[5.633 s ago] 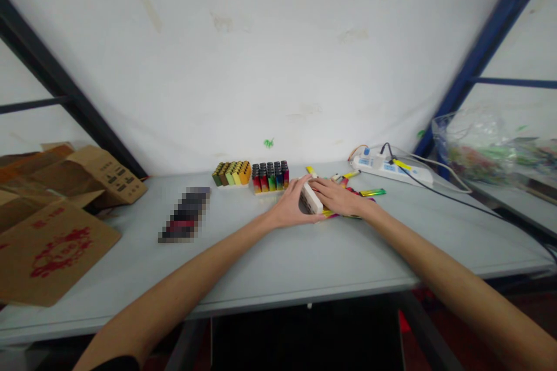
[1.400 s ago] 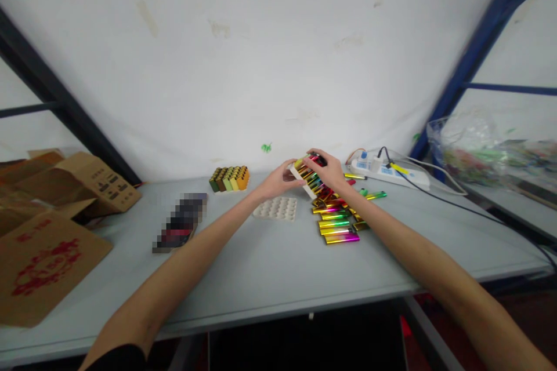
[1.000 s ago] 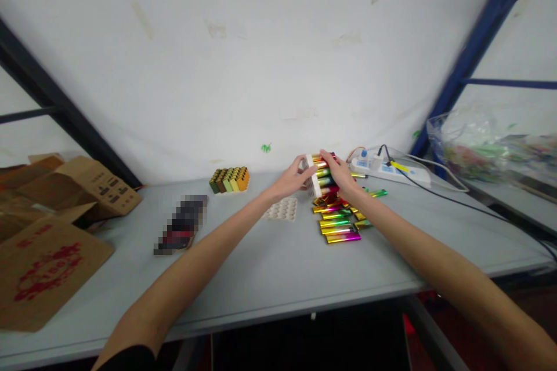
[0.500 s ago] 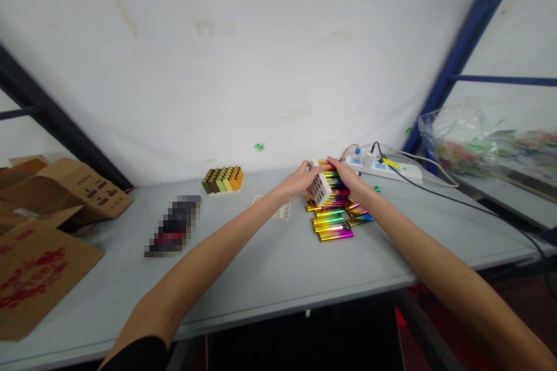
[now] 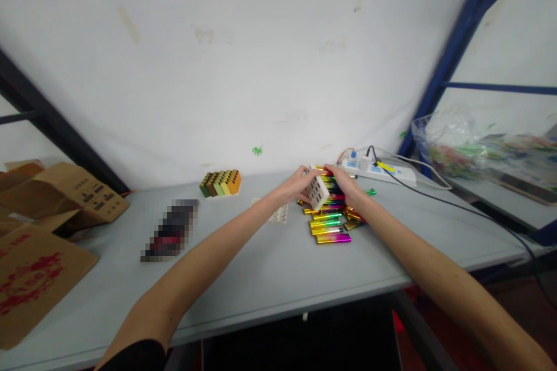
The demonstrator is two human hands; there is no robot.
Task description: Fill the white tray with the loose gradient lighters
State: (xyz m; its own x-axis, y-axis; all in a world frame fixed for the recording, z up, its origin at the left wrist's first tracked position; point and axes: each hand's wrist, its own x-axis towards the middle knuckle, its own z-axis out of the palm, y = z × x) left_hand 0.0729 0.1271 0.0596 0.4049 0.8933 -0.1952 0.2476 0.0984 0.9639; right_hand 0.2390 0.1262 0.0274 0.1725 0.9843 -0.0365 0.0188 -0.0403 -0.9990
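My left hand [image 5: 299,184] is closed on a white tray with holes [image 5: 317,192], tipped on its side above the table. Shiny multicoloured lighters stick out of the tray's right side. My right hand [image 5: 348,186] wraps round these lighters from the far right; some of its fingers are hidden behind them. Below both hands lies a loose pile of metallic lighters [image 5: 328,231] in yellow, green and magenta. A second white holed tray [image 5: 279,214] rests flat on the table, partly covered by my left forearm.
A block of green, yellow and orange lighters [image 5: 220,183] stands near the wall. A blurred-out dark item [image 5: 172,232] and cardboard boxes [image 5: 43,266] occupy the left. At the right are a power strip [image 5: 383,170] with cables and a clear plastic bag [image 5: 452,139].
The view has shifted slightly. Both hands still hold the tray and its lighters together. Lighters beside my right wrist lie a little differently, with a green end now showing beyond it.
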